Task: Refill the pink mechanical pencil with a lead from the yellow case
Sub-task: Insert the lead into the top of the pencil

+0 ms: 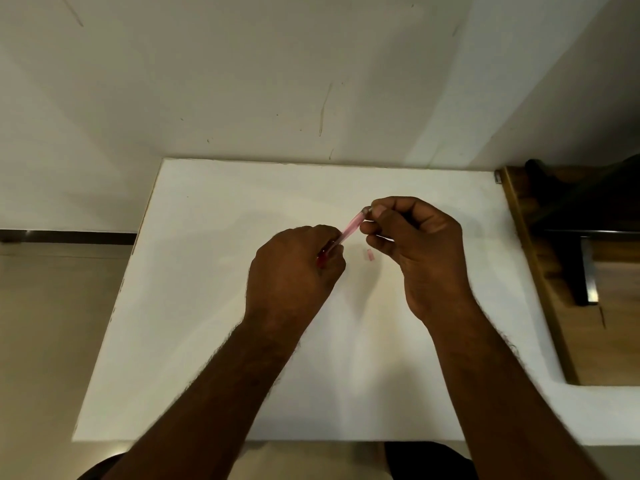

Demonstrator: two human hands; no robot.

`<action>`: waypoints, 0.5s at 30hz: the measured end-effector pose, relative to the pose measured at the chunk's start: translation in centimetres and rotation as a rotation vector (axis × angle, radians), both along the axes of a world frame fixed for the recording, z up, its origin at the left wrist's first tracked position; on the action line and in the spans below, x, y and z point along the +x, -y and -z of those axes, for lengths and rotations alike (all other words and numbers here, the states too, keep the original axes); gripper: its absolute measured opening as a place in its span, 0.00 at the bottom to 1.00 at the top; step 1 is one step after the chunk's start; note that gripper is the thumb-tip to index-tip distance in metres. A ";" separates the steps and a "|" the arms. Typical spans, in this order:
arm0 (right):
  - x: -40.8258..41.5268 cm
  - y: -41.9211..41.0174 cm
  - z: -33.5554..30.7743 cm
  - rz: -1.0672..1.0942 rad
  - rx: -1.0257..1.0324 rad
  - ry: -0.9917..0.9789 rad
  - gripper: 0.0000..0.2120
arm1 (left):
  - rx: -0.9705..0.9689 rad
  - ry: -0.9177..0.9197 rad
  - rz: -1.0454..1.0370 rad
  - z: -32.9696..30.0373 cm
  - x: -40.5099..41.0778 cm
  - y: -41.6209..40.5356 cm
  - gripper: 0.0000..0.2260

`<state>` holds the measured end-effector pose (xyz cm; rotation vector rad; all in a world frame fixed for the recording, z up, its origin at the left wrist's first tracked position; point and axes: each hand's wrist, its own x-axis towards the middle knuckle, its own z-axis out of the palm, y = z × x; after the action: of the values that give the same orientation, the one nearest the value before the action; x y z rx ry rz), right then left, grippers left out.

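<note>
The pink mechanical pencil (349,230) slants up to the right above the white table (207,306). My left hand (294,271) grips its lower end, where a red part shows below my fingers. My right hand (415,244) pinches the pencil's upper end, at a small grey piece between thumb and forefinger. A small pink cap (370,255) lies on the table between my hands. The yellow case is not in view. I cannot make out a lead.
A white wall rises behind the table. A wooden surface (568,306) with a dark metal frame adjoins the table's right edge. The floor shows past the left edge. My legs are below the near edge.
</note>
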<state>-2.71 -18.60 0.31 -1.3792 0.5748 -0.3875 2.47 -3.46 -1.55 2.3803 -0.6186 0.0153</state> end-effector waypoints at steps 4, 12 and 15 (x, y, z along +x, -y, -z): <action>0.0 0.1 0.3 -0.006 -0.057 0.006 0.07 | 0.010 0.020 0.011 0.0 0.0 -0.1 0.08; 0.2 0.2 0.6 -0.028 -0.113 0.003 0.08 | 0.030 0.028 0.013 -0.1 0.1 -0.2 0.07; 0.1 0.5 0.7 -0.044 -0.170 -0.018 0.07 | 0.035 0.013 0.016 -0.2 0.1 -0.3 0.07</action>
<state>-2.62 -19.09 -0.41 -1.5575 0.5348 -0.3959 2.53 -3.17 -1.38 2.4105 -0.6491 0.0137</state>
